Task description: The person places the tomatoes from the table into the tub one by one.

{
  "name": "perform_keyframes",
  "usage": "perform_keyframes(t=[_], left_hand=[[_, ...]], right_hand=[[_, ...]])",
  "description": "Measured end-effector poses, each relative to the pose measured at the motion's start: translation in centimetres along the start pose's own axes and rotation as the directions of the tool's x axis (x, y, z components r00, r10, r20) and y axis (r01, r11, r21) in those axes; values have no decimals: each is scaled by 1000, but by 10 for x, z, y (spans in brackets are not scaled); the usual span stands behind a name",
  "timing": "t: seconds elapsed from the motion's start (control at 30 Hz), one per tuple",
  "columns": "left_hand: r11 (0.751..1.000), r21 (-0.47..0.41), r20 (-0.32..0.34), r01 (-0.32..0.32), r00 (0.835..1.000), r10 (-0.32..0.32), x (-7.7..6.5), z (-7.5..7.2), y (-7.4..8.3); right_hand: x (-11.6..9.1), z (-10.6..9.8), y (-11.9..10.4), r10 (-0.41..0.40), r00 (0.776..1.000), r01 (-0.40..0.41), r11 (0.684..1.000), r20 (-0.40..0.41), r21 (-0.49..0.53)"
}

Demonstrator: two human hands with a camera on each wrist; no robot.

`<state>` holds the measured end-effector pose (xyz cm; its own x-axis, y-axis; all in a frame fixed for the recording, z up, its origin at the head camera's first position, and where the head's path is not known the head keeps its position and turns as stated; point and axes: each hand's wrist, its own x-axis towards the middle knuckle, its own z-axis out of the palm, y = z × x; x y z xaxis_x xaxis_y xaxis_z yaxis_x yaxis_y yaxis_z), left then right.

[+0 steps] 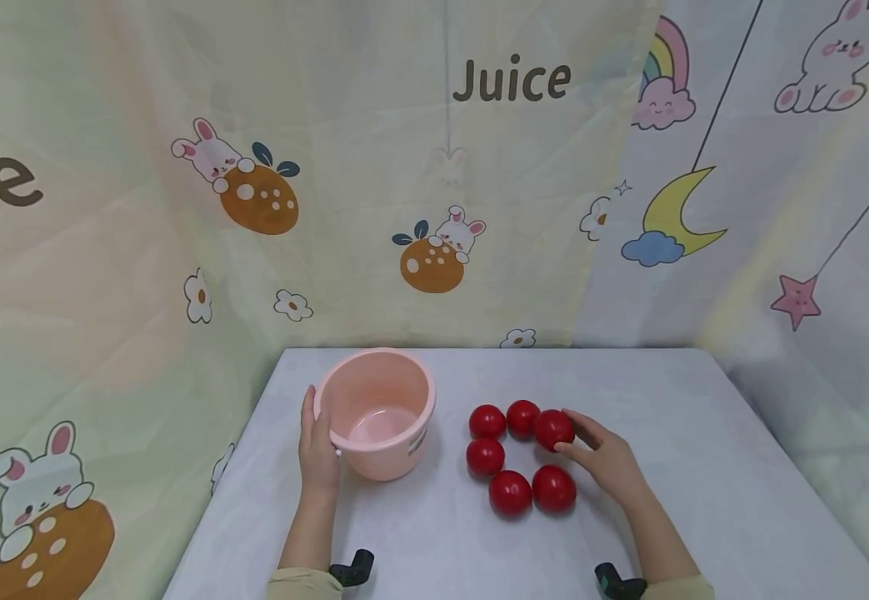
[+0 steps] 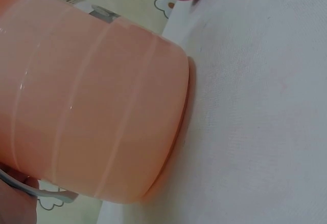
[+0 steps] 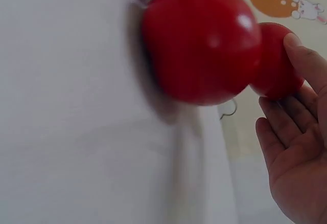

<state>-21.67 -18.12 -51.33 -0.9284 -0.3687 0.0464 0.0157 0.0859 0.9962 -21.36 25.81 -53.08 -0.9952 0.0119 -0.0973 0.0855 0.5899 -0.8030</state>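
Note:
A pink bucket [image 1: 379,454] stands on the left of the table, its mouth tipped a little toward the head camera. My left hand [image 1: 318,450] holds it at the left side of the rim; the bucket's wall [image 2: 97,91] fills much of the left wrist view. Right of the bucket, several shiny red balls form a rough ring. My right hand [image 1: 608,460] pinches the ball [image 1: 554,430] at the ring's right rear between thumb and fingers. In the right wrist view a nearer ball [image 3: 202,42] partly covers the pinched one.
The table has a white cover [image 1: 449,558]. Printed cloth walls [image 1: 359,275] rise behind it and at both sides. A pale handle [image 2: 43,191] hangs by the bucket's side. Dark wrist mounts [image 1: 354,568] stick out at both sleeves.

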Motion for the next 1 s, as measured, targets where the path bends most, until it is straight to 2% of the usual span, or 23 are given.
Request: perform_keyframes(t=[0.63,0.87,1.0], left_hand=[[1000,-8,7,-19,1000,19,0,-4,-2],[1000,-15,19,3,1000,-2,2,-4,-3],[1000,-28,18,0,1000,0,3,-4,-5]], right_hand=[[26,-27,-75,-168,986,168,985,-10,29],[39,-30,-100,-186,981,183,982,57,47],[50,-27,-114,-223,968,213,973,118,87]])
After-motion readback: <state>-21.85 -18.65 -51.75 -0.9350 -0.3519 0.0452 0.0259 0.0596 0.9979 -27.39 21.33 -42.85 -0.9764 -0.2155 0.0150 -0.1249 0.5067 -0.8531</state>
